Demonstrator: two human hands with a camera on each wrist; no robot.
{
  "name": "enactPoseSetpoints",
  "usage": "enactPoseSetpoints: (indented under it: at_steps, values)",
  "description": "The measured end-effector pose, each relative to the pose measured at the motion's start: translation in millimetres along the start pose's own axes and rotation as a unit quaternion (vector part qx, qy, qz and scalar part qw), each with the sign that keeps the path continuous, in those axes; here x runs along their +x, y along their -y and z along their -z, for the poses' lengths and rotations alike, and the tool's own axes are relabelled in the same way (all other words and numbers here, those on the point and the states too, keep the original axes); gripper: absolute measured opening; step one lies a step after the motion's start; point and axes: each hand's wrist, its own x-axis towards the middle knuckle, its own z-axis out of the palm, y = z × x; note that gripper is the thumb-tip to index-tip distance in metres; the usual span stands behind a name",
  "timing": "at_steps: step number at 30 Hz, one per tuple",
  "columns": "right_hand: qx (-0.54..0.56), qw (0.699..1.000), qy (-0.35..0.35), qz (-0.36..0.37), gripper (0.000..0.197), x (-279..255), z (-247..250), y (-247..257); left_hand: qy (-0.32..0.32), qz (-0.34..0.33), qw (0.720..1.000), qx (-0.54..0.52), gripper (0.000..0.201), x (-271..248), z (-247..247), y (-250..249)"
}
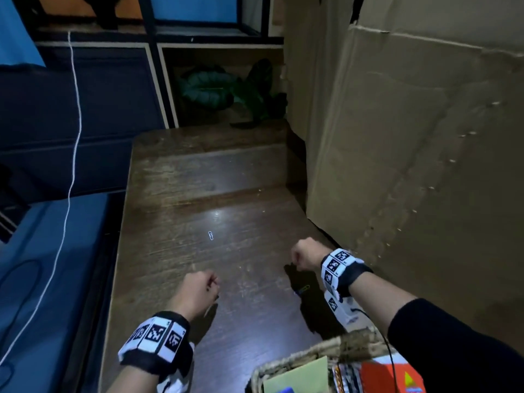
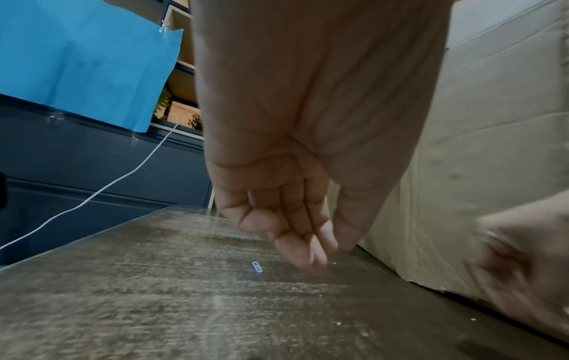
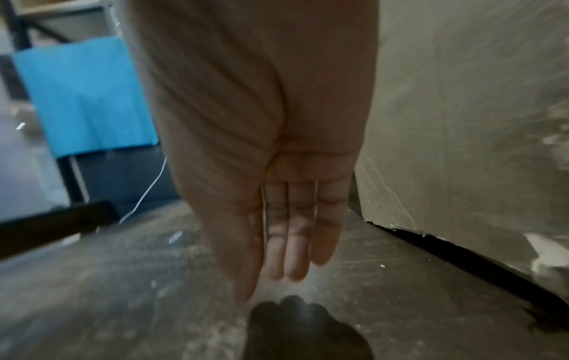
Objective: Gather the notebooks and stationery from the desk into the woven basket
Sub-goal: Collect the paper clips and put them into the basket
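Paperclip (image 1: 210,235), small and pale, lies flat on the wooden desk (image 1: 175,194), ahead of both hands and untouched. The left hand (image 1: 198,290) hovers above the desk with fingers (image 2: 295,243) loosely bent downward, holding nothing; the clip sits just beyond and left of their tips. The right hand (image 1: 304,258) hangs over the desk too, its fingers (image 3: 295,243) straight, pressed together and empty; the clip is off to their left. More coloured clips (image 1: 302,290) lie on the desk below the right wrist. The woven basket (image 1: 320,350) stands behind the right fingers, near the forearm, with notebooks (image 1: 382,375) inside
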Motion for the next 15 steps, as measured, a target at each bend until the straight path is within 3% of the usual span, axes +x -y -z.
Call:
enactPoseSetpoints:
  at_steps: [3, 5, 15]
  values:
    - [-0.083, 0.991, 0.107, 0.012, 0.024, 11, -18, -1, -0.025, 0.028, 0.999, -0.019, 0.018, 25, -2, 12]
    - [-0.118, 0.984, 0.134, 0.020, 0.029, 17, -28, 0, -0.039, 0.037, 0.998, -0.025, 0.017, 37, -4, 20]
    - [-0.166, 0.975, 0.144, 0.005, 0.034, 28, -42, 12, -0.045, 0.057, 0.996, -0.051, 0.016, 57, -13, 29]
